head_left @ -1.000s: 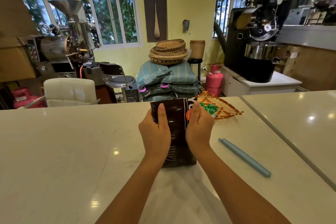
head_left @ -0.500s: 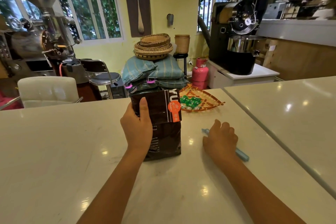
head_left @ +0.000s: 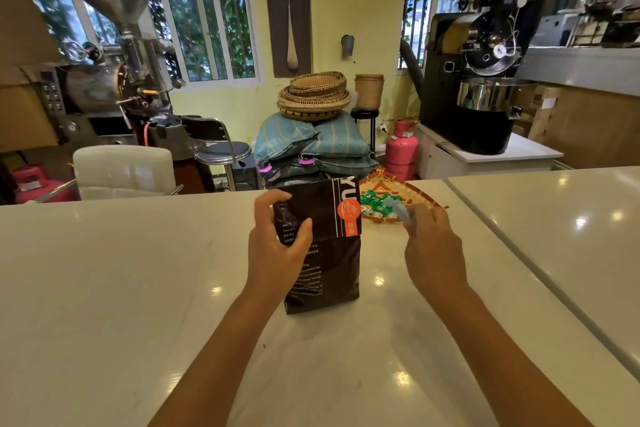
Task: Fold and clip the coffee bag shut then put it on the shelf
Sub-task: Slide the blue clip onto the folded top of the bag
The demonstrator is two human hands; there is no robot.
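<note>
A dark brown coffee bag (head_left: pixel 327 267) with an orange label stands upright on the white counter (head_left: pixel 104 288), its top folded down toward me. My left hand (head_left: pixel 277 246) grips the folded flap at the bag's left side, thumb on the front. To the right of the bag, my right hand (head_left: pixel 429 246) is raised off the counter and holds a long light-blue bag clip (head_left: pixel 398 208), blurred, pointing up and away toward the bag's top.
A woven fan-shaped tray (head_left: pixel 405 194) with green sweets lies just behind the bag. A seam splits the counter at right (head_left: pixel 519 274). Beyond the counter stand coffee roasters (head_left: pixel 485 80), sacks with baskets (head_left: pixel 311 135), a stool and a white chair (head_left: pixel 124 170).
My right hand left the bag, reached to the clip lying on the counter, and has lifted it up beside the bag. My left hand keeps the folded top held.
</note>
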